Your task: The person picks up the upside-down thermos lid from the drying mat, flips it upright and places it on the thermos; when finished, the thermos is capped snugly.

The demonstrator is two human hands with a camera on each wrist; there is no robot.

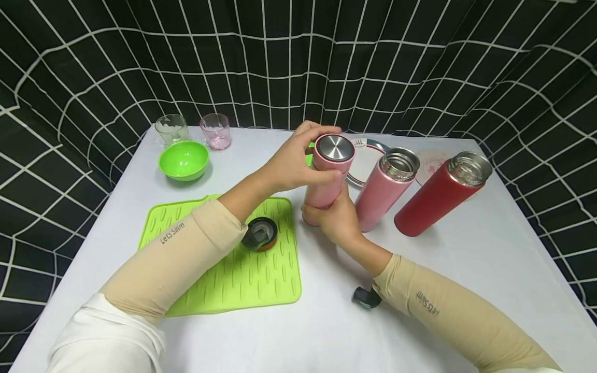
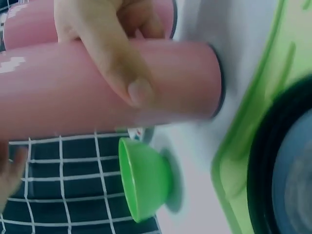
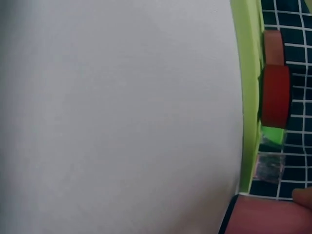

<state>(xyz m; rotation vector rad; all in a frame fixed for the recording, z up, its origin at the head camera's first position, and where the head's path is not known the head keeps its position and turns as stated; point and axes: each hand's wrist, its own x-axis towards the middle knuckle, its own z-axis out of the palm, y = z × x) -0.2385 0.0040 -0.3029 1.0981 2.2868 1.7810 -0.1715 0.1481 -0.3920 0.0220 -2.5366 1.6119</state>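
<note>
Around you hangs a black curtain with white grid lines, and in front of it is the white tabletop. The green mat lies on the left part. The red bottle stands farthest right, without lid, and the open pink bottle is just beside it. Next comes the closed pink bottle, upright near the right edge of the mat. Both your hands are grasping it: your left hand around the top, your right hand around the lower body. A plate lies behind the bottles. Beyond the mat sits the green bowl, near a clear glass and a pink glass. The red lid rests on the mat.
</note>
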